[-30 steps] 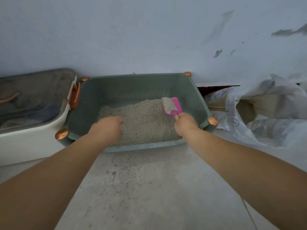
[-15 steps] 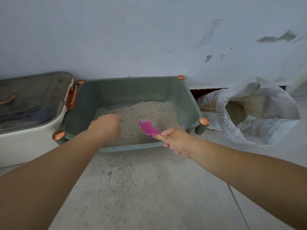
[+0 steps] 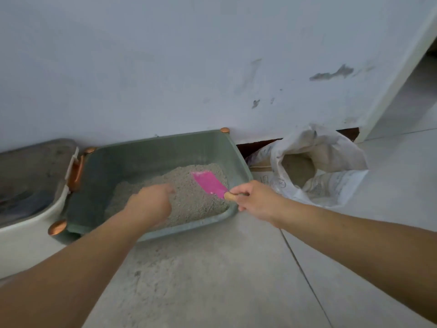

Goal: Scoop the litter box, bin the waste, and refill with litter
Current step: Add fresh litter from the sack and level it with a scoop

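A green litter box (image 3: 151, 150) with copper-coloured corner knobs stands on the floor against the wall, holding a heap of grey litter (image 3: 189, 200) piled toward its right side. My right hand (image 3: 257, 200) grips the wooden handle of a pink scoop (image 3: 209, 183) at the box's front right corner. The scoop's blade lies flat over the litter and looks empty. My left hand (image 3: 151, 204) is over the front of the litter with its fingers curled down; whether it holds anything cannot be seen.
An open white litter sack (image 3: 331, 162) slumps right of the box, against the wall. A white bin with a grey lid (image 3: 30, 176) stands to the left. Litter dust covers the floor tiles (image 3: 189, 275) in front. A doorway opens at far right.
The scoop, loaded with litter at the box's right side a second ago, swung toward the front edge and now lies empty over the litter. The view shifted left.
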{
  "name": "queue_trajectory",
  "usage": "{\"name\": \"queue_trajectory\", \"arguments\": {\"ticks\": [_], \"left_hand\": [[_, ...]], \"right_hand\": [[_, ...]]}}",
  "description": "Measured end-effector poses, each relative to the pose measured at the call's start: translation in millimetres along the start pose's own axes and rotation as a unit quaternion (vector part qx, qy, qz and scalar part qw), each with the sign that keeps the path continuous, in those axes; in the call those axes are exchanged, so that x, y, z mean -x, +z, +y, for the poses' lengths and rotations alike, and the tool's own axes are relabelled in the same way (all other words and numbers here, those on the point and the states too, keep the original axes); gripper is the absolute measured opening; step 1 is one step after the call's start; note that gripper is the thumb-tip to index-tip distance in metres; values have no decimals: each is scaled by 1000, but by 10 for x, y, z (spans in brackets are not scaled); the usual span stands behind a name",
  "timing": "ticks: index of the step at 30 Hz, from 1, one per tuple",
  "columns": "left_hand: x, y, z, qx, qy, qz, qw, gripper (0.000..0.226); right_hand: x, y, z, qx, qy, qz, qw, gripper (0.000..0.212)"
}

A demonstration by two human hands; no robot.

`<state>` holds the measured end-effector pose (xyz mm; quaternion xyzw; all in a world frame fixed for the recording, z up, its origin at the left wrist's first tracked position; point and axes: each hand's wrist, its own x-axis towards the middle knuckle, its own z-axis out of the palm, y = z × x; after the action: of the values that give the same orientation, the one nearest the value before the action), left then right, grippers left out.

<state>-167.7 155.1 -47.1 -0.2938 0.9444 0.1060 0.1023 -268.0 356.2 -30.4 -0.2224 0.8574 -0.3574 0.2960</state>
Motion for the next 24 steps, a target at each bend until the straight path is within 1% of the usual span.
{"name": "queue_trajectory", "arguments": {"ticks": [3,5,6,8,12,16,19,22,24], "left_hand": [[24,-48,407,-4,36,1,999,60],[37,-92,700,-10,72,4,997,62],[36,-116,909,-18,97,4,995,62],[64,-139,1210,-18,136,7,991,61],[-4,-66,1826,32,190,-1,981,46],[-47,93,2205,74,203,-22,976,55],[-144,185,2371,85,187,-28,978,63],[-217,185,2534,91,162,-39,982,62],[-246,152,2601,97,149,-26,984,61]], "right_hand": [[178,-234,133,48,-71,54,995,27],[272,-406,256,75,-93,112,986,25],[339,-538,357,71,-92,142,983,24],[422,-707,535,51,-80,174,980,22],[573,-1008,966,20,-52,236,970,21],[612,-1169,1248,31,-12,244,969,21],[469,-1215,1402,66,19,247,967,23],[124,-1245,1530,84,65,198,974,26],[-158,-1238,1537,110,92,154,978,25]]}}
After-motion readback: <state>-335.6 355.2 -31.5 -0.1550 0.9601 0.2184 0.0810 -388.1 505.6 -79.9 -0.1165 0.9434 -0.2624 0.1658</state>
